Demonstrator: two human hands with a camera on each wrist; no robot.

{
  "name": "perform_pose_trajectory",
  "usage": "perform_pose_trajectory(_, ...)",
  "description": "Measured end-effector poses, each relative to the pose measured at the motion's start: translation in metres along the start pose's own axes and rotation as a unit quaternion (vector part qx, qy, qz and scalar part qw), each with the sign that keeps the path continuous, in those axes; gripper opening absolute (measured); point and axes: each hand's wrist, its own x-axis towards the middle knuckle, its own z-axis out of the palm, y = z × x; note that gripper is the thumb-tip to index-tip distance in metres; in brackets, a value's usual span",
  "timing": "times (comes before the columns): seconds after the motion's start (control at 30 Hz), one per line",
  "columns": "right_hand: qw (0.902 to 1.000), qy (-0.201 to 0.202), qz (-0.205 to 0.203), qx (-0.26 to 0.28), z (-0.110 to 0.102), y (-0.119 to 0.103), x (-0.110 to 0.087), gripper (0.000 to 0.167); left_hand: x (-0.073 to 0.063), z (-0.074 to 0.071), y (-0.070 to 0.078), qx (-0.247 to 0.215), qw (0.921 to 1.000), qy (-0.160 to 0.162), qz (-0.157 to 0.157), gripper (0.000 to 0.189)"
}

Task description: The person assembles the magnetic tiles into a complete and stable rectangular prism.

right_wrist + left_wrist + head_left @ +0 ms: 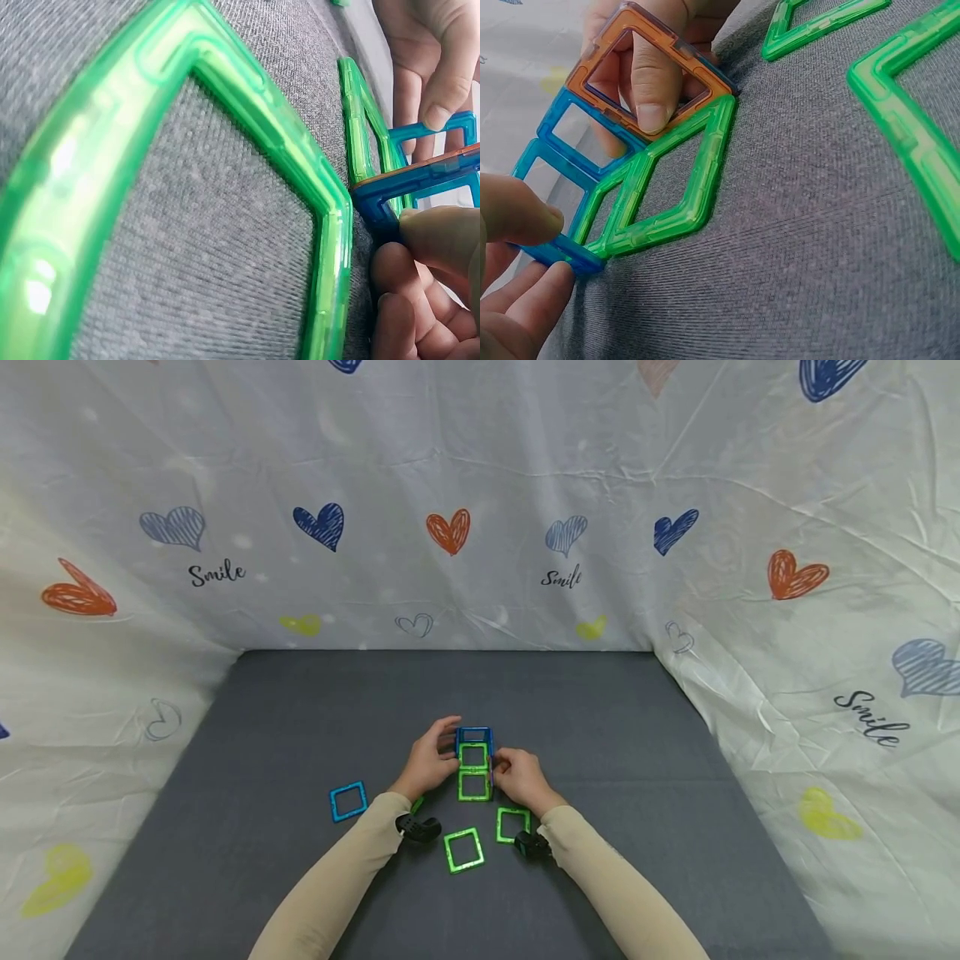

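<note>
Two green square magnetic tiles (474,798) lie flat, edge to edge, in front of me. Blue tiles stand upright around their far end, one being the back blue tile (474,729). On the left, my left hand (429,767) pinches a blue tile (581,255) between thumb and fingers at the green tiles' edge. Opposite, my right hand (522,777) grips an upright orange tile (679,51), its thumb across the opening. In the right wrist view that tile shows an orange edge over a blue frame; whether it is two tiles, I cannot tell.
Nearer me lie a loose green tile (465,866) and another green tile (513,811) beside the right wrist. A further green piece (417,805) is mostly hidden by the left wrist. A loose blue tile (351,816) lies left on the grey cloth (600,718).
</note>
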Motion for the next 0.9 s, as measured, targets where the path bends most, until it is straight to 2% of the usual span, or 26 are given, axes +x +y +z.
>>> perform_pose_trajectory(0.53, 1.0, -0.002, -0.006, -0.005, -0.0011, -0.0001, 0.0017, 0.024, 0.0037, 0.0028, -0.0032, -0.026, 0.9993, 0.008, -0.027, 0.073)
perform_pose_trajectory(0.9, 0.9999, -0.004, 0.004, 0.014, -0.0005, -0.0002, 0.0015, 0.019, 0.0025, -0.001, 0.0017, -0.02, 0.999, -0.008, -0.038, 0.075)
